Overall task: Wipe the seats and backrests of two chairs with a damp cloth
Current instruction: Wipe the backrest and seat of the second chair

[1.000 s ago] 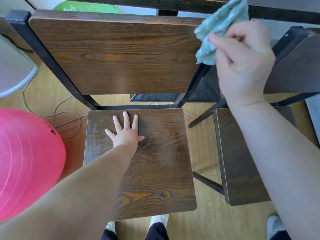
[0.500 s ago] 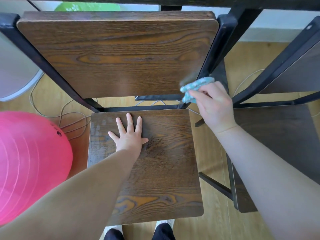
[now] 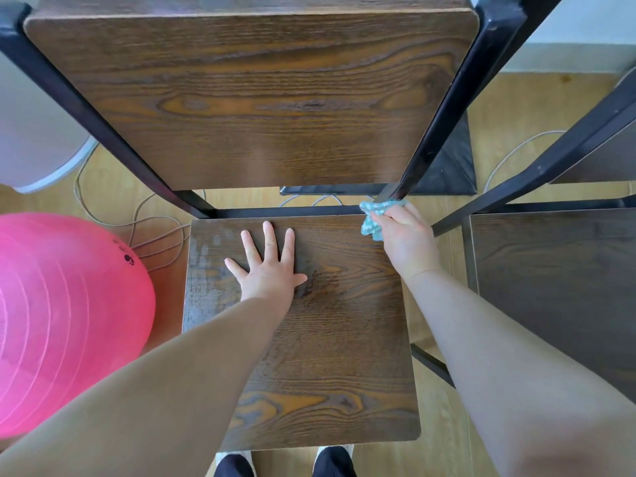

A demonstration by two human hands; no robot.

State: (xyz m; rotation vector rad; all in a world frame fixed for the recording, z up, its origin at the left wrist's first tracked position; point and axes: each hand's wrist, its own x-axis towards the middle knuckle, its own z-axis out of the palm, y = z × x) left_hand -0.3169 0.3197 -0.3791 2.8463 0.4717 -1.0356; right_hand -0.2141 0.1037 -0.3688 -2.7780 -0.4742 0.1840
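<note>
A dark wooden chair stands right in front of me, its seat (image 3: 330,339) below and its backrest (image 3: 254,98) above, joined by a black metal frame. My left hand (image 3: 268,266) lies flat on the seat near its back edge, fingers spread. My right hand (image 3: 406,239) grips a bunched teal cloth (image 3: 373,218) at the seat's back right corner, against the foot of the black frame post. A second chair's seat (image 3: 557,287) sits to the right, its backrest (image 3: 599,166) only partly in view.
A large pink exercise ball (image 3: 65,321) sits on the floor close to the chair's left side. Grey cables (image 3: 151,228) trail over the wooden floor behind it. A white rounded object (image 3: 38,142) stands at the far left. My feet show below the seat's front edge.
My right hand brought the cloth down from the top right of the backrest along the frame post to the seat's back right corner. My left hand stayed flat on the seat.
</note>
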